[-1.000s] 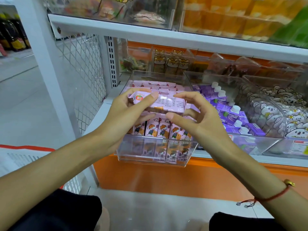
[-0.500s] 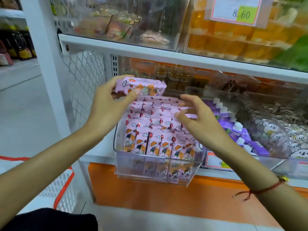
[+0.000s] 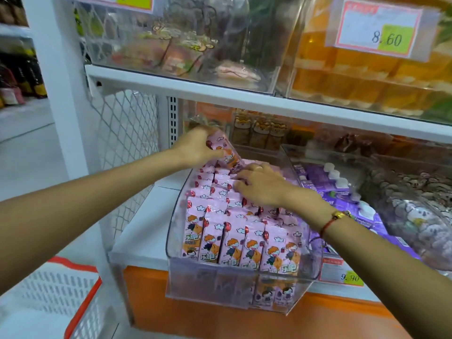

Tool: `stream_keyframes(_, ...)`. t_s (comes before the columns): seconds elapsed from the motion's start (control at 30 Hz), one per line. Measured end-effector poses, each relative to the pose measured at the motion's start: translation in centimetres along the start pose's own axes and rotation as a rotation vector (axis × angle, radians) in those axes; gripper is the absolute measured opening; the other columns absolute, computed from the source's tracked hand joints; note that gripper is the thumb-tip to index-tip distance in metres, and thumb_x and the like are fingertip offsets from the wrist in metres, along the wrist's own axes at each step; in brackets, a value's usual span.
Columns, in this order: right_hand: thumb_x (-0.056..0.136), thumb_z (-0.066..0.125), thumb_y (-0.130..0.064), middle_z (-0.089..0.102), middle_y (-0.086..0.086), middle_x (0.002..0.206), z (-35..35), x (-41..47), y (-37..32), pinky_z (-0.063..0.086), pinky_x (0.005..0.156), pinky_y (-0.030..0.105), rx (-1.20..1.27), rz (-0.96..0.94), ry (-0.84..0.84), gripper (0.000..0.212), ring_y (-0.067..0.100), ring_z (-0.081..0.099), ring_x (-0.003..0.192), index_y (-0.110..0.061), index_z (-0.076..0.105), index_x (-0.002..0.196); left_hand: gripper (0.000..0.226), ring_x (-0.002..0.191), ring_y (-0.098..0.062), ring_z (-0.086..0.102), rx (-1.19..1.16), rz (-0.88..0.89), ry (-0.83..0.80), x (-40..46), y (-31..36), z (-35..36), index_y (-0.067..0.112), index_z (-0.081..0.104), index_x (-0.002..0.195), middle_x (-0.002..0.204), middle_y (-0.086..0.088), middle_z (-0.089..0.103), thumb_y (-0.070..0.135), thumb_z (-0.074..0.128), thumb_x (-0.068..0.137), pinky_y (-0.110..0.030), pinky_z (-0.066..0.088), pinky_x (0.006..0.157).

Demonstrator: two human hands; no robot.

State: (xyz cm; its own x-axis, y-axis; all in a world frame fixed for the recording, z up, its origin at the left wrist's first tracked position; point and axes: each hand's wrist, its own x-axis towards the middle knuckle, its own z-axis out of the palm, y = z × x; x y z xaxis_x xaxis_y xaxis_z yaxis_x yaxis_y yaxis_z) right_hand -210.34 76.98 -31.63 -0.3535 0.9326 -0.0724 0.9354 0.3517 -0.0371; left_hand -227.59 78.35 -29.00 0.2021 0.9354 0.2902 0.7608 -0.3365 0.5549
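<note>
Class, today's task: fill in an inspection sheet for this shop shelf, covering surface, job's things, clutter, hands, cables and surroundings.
Surface: white shelf; a clear bin juts past its front edge.
Job's things: pink snack packets stand in rows in the bin; one held packet is tilted above the back rows.
Clutter: nothing seen.
Hands: left hand grips the held packet; right hand has bent fingers among the middle rows, and whether it pinches one is unclear.
Cables: nothing seen; only a red cord bracelet on the right wrist.
Surroundings: purple packs in the next bin, an 8.60 price tag above, a white basket at lower left.
</note>
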Motion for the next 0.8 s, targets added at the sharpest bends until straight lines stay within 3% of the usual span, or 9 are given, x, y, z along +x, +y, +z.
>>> stream_keyframes(0.17, 0.100, 0.030, -0.045, 0.021, 0.004, 0.154, -0.5, -1.6, 0.3, 0.019, 0.111, 0.046, 0.076, -0.015, -0.053, 0.045, 0.028, 0.013, 0.141, -0.031, 0.040, 0.141, 0.056, 0.119, -0.024, 0.052, 0.248, 0.068, -0.192, 1.8, 0.8, -1.1, 0.021, 0.046, 0.137, 0.138, -0.007, 0.052, 0.042, 0.063, 0.088, -0.027, 0.040, 0.097)
stream_keyframes(0.23, 0.101, 0.027, -0.045, 0.023, 0.006, 0.154, -0.6, -2.1, 0.3, 0.020, 0.112, 0.046, 0.098, -0.017, -0.087, 0.047, 0.029, 0.016, 0.141, -0.029, 0.034, 0.145, 0.056, 0.113, -0.024, 0.055, 0.314, 0.096, -0.242, 2.2, 1.7, -0.6, 0.019, 0.045, 0.136, 0.133, -0.006, 0.055, 0.041, 0.064, 0.088, -0.033, 0.044, 0.098)
stream_keyframes(0.33, 0.102, 0.026, -0.044, 0.026, 0.009, 0.152, -0.6, -2.6, 0.2, 0.022, 0.113, 0.045, 0.125, -0.020, -0.103, 0.048, 0.030, 0.018, 0.141, -0.028, 0.030, 0.147, 0.050, 0.095, -0.019, 0.054, 0.284, 0.178, -0.221, 2.5, 2.9, -0.3, 0.019, 0.048, 0.124, 0.114, -0.003, 0.058, 0.034, 0.072, 0.083, -0.030, 0.043, 0.080)
stream_keyframes(0.5, 0.102, 0.024, -0.043, 0.028, 0.010, 0.151, -0.1, -2.6, 0.3, 0.023, 0.112, 0.046, 0.121, -0.025, -0.082, 0.048, 0.031, 0.018, 0.141, -0.031, 0.025, 0.148, 0.041, 0.091, -0.016, 0.050, 0.316, 0.196, -0.211, 2.6, 3.1, -0.9, 0.026, 0.051, 0.111, 0.106, 0.004, 0.054, 0.039, 0.074, 0.079, -0.027, 0.038, 0.078)
stream_keyframes(0.57, 0.102, 0.024, -0.042, 0.030, 0.011, 0.149, 0.0, -2.6, 0.3, 0.024, 0.111, 0.046, 0.124, -0.032, -0.067, 0.048, 0.031, 0.021, 0.139, -0.033, 0.023, 0.149, 0.046, 0.090, -0.016, 0.049, 0.338, 0.162, -0.186, 2.6, 2.6, -0.1, 0.020, 0.053, 0.116, 0.104, 0.003, 0.053, 0.041, 0.072, 0.080, -0.027, 0.039, 0.077)
stream_keyframes(0.8, 0.102, 0.031, -0.034, 0.035, 0.012, 0.145, -0.2, -4.6, -0.1, 0.029, 0.109, 0.042, 0.148, -0.071, 0.057, 0.048, 0.031, 0.030, 0.134, -0.025, 0.027, 0.149, 0.045, 0.110, -0.025, 0.057, 0.413, 0.087, -0.333, 2.4, 1.3, 3.9, 0.010, 0.055, 0.128, 0.126, -0.008, 0.060, 0.036, 0.060, 0.092, -0.034, 0.047, 0.091)
